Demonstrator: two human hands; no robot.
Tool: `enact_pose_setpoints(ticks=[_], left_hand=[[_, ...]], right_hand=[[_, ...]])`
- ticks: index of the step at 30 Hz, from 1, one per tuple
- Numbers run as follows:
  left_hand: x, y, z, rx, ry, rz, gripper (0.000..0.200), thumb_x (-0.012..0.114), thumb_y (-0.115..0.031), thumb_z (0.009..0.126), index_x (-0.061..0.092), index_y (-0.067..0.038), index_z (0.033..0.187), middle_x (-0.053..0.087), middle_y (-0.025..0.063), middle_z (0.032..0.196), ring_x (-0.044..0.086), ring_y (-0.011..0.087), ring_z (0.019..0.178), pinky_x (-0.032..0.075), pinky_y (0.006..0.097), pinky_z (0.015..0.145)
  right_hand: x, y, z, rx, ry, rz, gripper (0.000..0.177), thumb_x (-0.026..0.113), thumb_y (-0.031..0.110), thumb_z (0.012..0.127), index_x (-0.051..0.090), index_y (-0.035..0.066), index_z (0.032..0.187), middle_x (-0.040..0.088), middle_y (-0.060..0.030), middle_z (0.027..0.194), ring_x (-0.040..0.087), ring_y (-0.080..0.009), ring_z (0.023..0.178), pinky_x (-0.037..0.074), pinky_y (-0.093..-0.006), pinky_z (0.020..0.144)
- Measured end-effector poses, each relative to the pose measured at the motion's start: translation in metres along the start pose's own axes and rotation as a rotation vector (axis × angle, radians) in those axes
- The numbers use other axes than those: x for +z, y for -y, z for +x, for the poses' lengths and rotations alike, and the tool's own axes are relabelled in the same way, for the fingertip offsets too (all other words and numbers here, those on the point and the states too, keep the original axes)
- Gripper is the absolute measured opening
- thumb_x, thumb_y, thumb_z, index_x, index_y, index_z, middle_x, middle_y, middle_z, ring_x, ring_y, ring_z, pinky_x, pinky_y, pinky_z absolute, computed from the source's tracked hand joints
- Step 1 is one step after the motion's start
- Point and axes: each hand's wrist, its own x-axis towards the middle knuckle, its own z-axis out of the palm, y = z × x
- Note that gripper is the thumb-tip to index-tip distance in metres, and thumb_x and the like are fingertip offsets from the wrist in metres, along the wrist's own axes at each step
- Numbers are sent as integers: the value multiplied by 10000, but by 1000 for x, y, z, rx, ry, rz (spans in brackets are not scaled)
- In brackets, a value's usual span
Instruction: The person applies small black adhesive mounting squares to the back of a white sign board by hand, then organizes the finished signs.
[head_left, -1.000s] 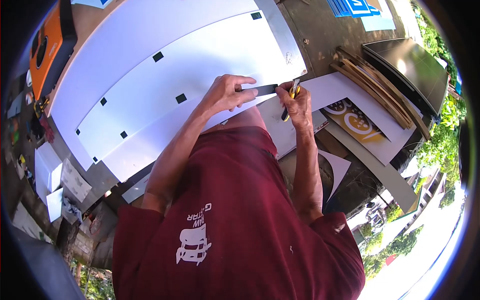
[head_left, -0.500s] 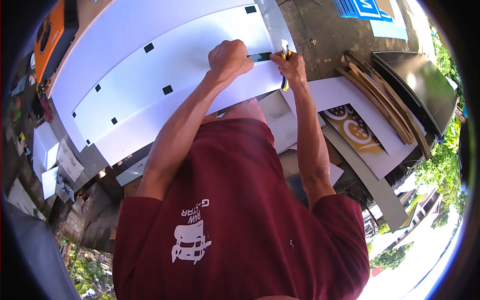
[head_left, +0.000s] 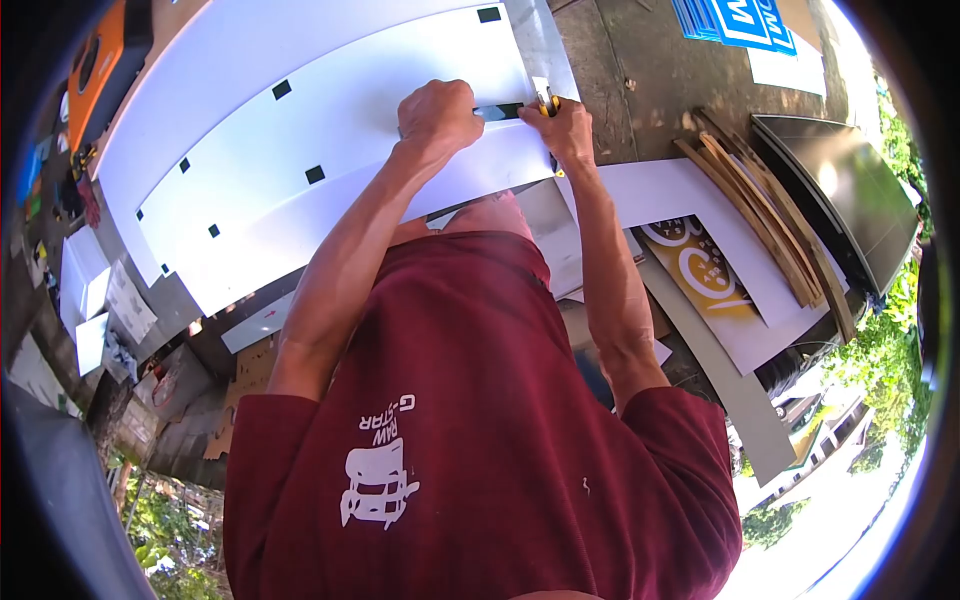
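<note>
A long white sheet point(head_left: 400, 60) with several small dark squares lies across the work surface. My left hand point(head_left: 440, 115) is curled closed on the sheet beside a dark strip point(head_left: 498, 112) near its right end; whatever its fingers grip is hidden. My right hand point(head_left: 565, 130) is closed around a yellow and black cutter point(head_left: 547, 100), which sticks out past the fingers, with the fingertips at the strip's right end.
Wooden strips point(head_left: 755, 205) and a dark panel point(head_left: 840, 190) lie at the right, near a brown and white stencil-like print point(head_left: 705, 270). Blue signs point(head_left: 735, 22) are at the top right. An orange case point(head_left: 95, 75) stands at the far left.
The sheet, both hands and the cutter appear shifted slightly left in view, while the things at the right appear a little lower. Less of the cutter shows below my right hand.
</note>
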Motion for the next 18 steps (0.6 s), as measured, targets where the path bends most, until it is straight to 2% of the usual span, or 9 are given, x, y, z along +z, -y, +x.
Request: enact_pose_setpoints(ticks=[2, 3, 18], left_hand=[[-3, -3, 0, -47, 55, 40, 314, 714, -244, 776, 780, -118, 1056, 761, 122, 879, 733, 288, 862, 564, 395, 814], [-2, -3, 0, -46, 55, 44, 314, 715, -243, 776, 780, -118, 1056, 760, 123, 877, 733, 290, 860, 564, 397, 815], [-4, -5, 0, -64, 78, 35, 296, 711, -208, 743, 785, -105, 1011, 754, 147, 878, 730, 314, 854, 561, 416, 815]], right_hand=[[0, 1, -1, -4, 8, -5, 320, 824, 313, 740, 760, 36, 889, 724, -129, 755, 690, -205, 678, 551, -363, 687], [-1, 2, -1, -8, 11, -7, 306, 822, 306, 743, 762, 45, 891, 729, -146, 768, 709, -235, 692, 561, -375, 703], [2, -4, 9, -27, 54, -133, 298, 813, 348, 754, 770, 97, 909, 723, -124, 753, 714, -260, 699, 558, -397, 694]])
